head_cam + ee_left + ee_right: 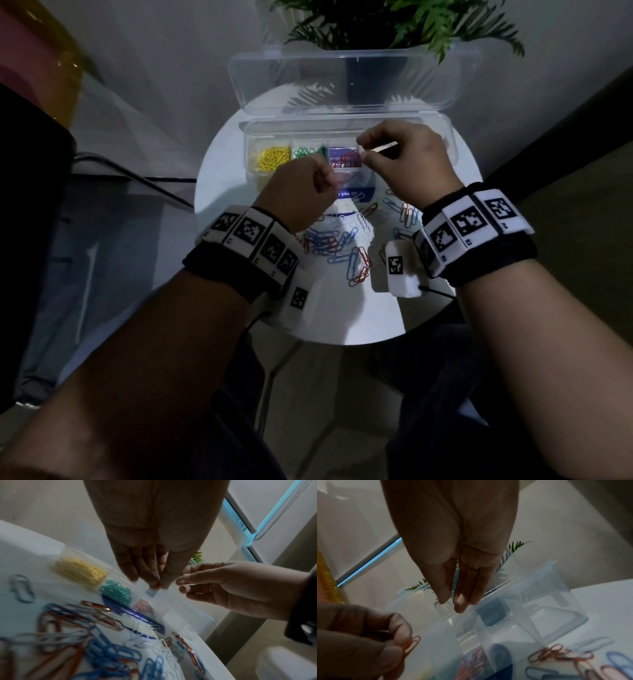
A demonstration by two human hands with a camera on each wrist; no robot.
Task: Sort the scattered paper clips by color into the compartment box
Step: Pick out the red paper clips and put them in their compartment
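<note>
A clear compartment box (442,137) stands open at the back of the round white table (342,318). It holds yellow clips (272,157) at the left, then green clips (305,152), then red clips (346,159). Blue, red and white paper clips (342,246) lie scattered in front of it. My left hand (329,181) hovers at the box's front wall and pinches red paper clips (411,645) between thumb and fingers. Over the red compartment my right hand (362,149) hangs with straight fingers (458,605) and nothing visible between them.
The box's clear lid (342,82) stands upright behind it, with a potted plant (394,20) beyond. A blue and white printed card (356,195) lies under the box front. A dark cable (137,178) runs off to the left. The table's near edge (342,341) is close to my knees.
</note>
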